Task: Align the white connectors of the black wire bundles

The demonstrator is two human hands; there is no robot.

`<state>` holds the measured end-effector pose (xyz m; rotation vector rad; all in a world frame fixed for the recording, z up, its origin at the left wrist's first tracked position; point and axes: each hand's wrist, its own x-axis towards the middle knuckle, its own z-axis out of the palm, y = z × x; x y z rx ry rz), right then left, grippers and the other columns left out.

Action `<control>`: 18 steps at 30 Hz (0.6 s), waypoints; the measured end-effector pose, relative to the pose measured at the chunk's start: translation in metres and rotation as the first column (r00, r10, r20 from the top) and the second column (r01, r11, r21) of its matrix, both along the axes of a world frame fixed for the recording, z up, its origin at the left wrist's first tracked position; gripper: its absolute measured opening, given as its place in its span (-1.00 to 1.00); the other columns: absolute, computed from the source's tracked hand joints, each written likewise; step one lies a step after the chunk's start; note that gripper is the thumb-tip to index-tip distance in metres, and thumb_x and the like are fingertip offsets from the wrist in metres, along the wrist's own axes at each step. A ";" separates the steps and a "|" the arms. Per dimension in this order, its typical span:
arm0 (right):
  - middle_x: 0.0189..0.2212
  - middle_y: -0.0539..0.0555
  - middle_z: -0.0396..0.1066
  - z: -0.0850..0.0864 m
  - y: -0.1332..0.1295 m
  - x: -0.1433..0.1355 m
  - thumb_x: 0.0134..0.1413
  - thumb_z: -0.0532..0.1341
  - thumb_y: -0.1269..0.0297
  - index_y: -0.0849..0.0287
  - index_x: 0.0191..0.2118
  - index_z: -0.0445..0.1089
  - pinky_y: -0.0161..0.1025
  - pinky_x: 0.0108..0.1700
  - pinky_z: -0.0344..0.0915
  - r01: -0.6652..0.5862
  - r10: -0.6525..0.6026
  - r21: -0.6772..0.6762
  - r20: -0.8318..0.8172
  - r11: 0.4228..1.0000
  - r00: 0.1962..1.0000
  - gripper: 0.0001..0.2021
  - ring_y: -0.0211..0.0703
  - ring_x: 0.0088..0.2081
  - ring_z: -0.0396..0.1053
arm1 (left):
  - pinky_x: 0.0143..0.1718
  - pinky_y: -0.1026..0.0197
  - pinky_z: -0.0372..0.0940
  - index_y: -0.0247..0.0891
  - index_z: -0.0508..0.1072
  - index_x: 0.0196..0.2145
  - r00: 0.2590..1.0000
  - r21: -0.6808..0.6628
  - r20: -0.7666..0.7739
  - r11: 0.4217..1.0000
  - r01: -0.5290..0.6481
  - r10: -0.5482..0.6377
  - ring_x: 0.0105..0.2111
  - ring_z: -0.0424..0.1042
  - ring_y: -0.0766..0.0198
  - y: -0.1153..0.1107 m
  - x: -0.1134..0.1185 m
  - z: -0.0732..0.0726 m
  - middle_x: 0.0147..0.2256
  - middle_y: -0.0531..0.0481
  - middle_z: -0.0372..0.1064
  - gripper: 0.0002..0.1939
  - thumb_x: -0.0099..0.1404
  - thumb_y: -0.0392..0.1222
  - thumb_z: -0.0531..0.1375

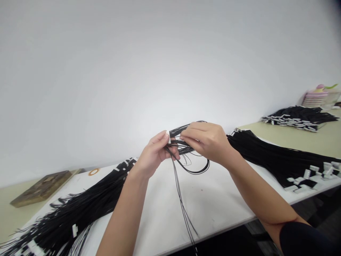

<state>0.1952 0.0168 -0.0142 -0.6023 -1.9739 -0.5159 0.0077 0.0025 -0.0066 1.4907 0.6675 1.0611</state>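
Note:
Above the white table [213,199], my left hand [157,151] is closed around one end of a looped bundle of thin black wires [183,147], with a white connector [168,137] between thumb and fingers. My right hand [204,138] is to the right of it, its fingers pinched together against the wires of the loop. What lies between those fingertips is too small to make out. Several loose wire ends [181,199] hang from my left hand down past the table's front edge.
Black wires with white connectors lie in a heap at left [93,206] and another at right [266,154]. A further wire pile [295,117] sits at far right, near a pink striped object [315,97]. A brown block [42,186] and orange ring [93,172] are at left.

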 end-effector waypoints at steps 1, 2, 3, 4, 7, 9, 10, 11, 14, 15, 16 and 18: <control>-0.49 -0.03 0.36 0.000 0.001 0.000 0.19 0.09 0.39 0.18 -0.39 0.41 -0.32 -0.38 0.19 -0.023 0.023 -0.023 -0.013 0.999 1.000 -0.81 -0.31 -0.45 0.26 | -0.46 0.23 0.29 -0.30 0.30 -0.37 1.000 -0.003 0.001 1.000 0.000 0.000 -0.53 0.41 0.27 0.000 0.000 0.000 -0.52 0.01 0.29 -0.78 0.31 -0.08 0.04; -0.47 -0.02 0.37 0.001 0.001 0.001 0.19 0.10 0.38 0.18 -0.37 0.41 -0.32 -0.37 0.21 -0.061 0.060 -0.053 -0.032 0.997 0.998 -0.83 -0.31 -0.44 0.27 | -0.46 0.23 0.29 -0.30 0.30 -0.37 1.000 -0.006 0.004 1.000 0.000 0.000 -0.53 0.41 0.27 0.000 0.000 0.000 -0.52 0.01 0.29 -0.78 0.31 -0.08 0.04; -0.45 -0.02 0.38 0.001 0.002 0.002 0.18 0.12 0.36 0.17 -0.35 0.41 -0.32 -0.36 0.22 -0.115 0.110 -0.084 -0.065 0.990 0.992 -0.85 -0.31 -0.43 0.28 | -0.47 0.24 0.28 -0.30 0.30 -0.36 1.000 -0.009 0.008 1.000 -0.002 0.002 -0.53 0.41 0.27 0.001 0.000 0.000 -0.51 0.01 0.29 -0.78 0.31 -0.09 0.04; -0.44 -0.02 0.39 0.002 0.004 0.002 0.17 0.14 0.33 0.16 -0.33 0.41 -0.33 -0.36 0.23 -0.177 0.164 -0.112 -0.118 0.978 0.979 -0.88 -0.31 -0.43 0.29 | -0.49 0.26 0.27 -0.30 0.30 -0.36 1.000 -0.014 0.017 1.000 -0.005 0.005 -0.54 0.41 0.27 0.001 0.000 0.000 -0.50 0.00 0.29 -0.78 0.31 -0.09 0.04; -0.40 0.00 0.38 0.003 0.012 0.006 0.14 0.17 0.29 0.15 -0.27 0.39 -0.33 -0.37 0.27 -0.323 0.246 -0.123 -0.419 0.938 0.874 -0.91 -0.29 -0.41 0.31 | -0.54 0.29 0.24 -0.29 0.30 -0.35 0.995 -0.057 0.089 0.998 -0.038 0.043 -0.55 0.40 0.28 0.003 -0.002 0.000 -0.48 0.00 0.29 -0.81 0.31 -0.12 0.04; -0.42 0.01 0.34 0.004 0.021 0.010 0.16 0.13 0.25 0.15 -0.26 0.36 -0.33 -0.42 0.28 -0.366 0.208 -0.114 -0.652 0.924 0.729 -0.88 -0.30 -0.44 0.31 | -0.54 0.29 0.25 -0.29 0.29 -0.33 0.981 -0.129 0.177 0.990 -0.058 0.081 -0.56 0.39 0.28 0.005 -0.003 0.001 -0.48 0.00 0.29 -0.83 0.32 -0.14 0.01; -0.44 0.00 0.31 0.004 0.026 0.013 0.18 0.11 0.23 0.14 -0.26 0.35 -0.34 -0.45 0.27 -0.386 0.172 -0.131 -0.734 0.913 0.657 -0.86 -0.31 -0.47 0.29 | -0.53 0.28 0.26 -0.28 0.29 -0.32 0.969 -0.173 0.228 0.983 -0.055 0.094 -0.56 0.39 0.29 0.006 -0.004 0.002 -0.48 0.00 0.28 -0.82 0.33 -0.14 0.00; -0.46 -0.01 0.29 0.003 0.032 0.015 0.18 0.09 0.21 0.14 -0.27 0.34 -0.36 -0.49 0.26 -0.413 0.133 -0.166 -0.786 0.895 0.604 -0.85 -0.33 -0.52 0.26 | -0.52 0.28 0.27 -0.28 0.29 -0.31 0.955 -0.214 0.279 0.976 -0.039 0.099 -0.56 0.38 0.30 0.007 -0.005 0.002 -0.48 0.00 0.28 -0.82 0.34 -0.15 -0.02; -0.48 -0.01 0.29 0.001 0.045 0.023 0.14 0.10 0.25 0.17 -0.35 0.33 -0.39 -0.56 0.22 -0.481 0.009 -0.417 -0.748 0.771 0.664 -0.86 -0.36 -0.56 0.23 | -0.52 0.30 0.27 -0.28 0.29 -0.32 0.910 -0.298 0.404 0.954 0.036 0.092 -0.55 0.37 0.32 0.008 -0.007 0.004 -0.46 0.00 0.27 -0.79 0.35 -0.15 -0.05; -0.48 0.00 0.32 0.000 0.047 0.023 0.11 0.11 0.27 0.18 -0.38 0.33 -0.40 -0.56 0.23 -0.481 -0.009 -0.531 -0.678 0.698 0.735 -0.87 -0.35 -0.55 0.25 | -0.53 0.30 0.27 -0.29 0.30 -0.33 0.899 -0.312 0.428 0.948 0.053 0.090 -0.54 0.36 0.32 0.008 -0.007 0.005 -0.46 -0.01 0.27 -0.79 0.36 -0.15 -0.05; -0.47 0.01 0.34 -0.001 0.048 0.023 0.08 0.13 0.29 0.19 -0.40 0.34 -0.40 -0.55 0.24 -0.469 -0.004 -0.633 -0.598 0.616 0.802 -0.89 -0.34 -0.53 0.27 | -0.54 0.30 0.26 -0.29 0.30 -0.33 0.891 -0.323 0.444 0.944 0.063 0.092 -0.54 0.36 0.32 0.008 -0.007 0.005 -0.46 -0.01 0.27 -0.78 0.36 -0.15 -0.05; -0.45 0.04 0.39 -0.003 0.046 0.018 0.03 0.18 0.29 0.21 -0.40 0.36 -0.40 -0.52 0.25 -0.439 0.058 -0.767 -0.469 0.468 0.881 -0.90 -0.30 -0.49 0.31 | -0.56 0.31 0.25 -0.30 0.30 -0.33 0.881 -0.341 0.461 0.938 0.066 0.105 -0.55 0.34 0.33 0.007 -0.006 0.005 -0.45 -0.02 0.27 -0.77 0.36 -0.15 -0.06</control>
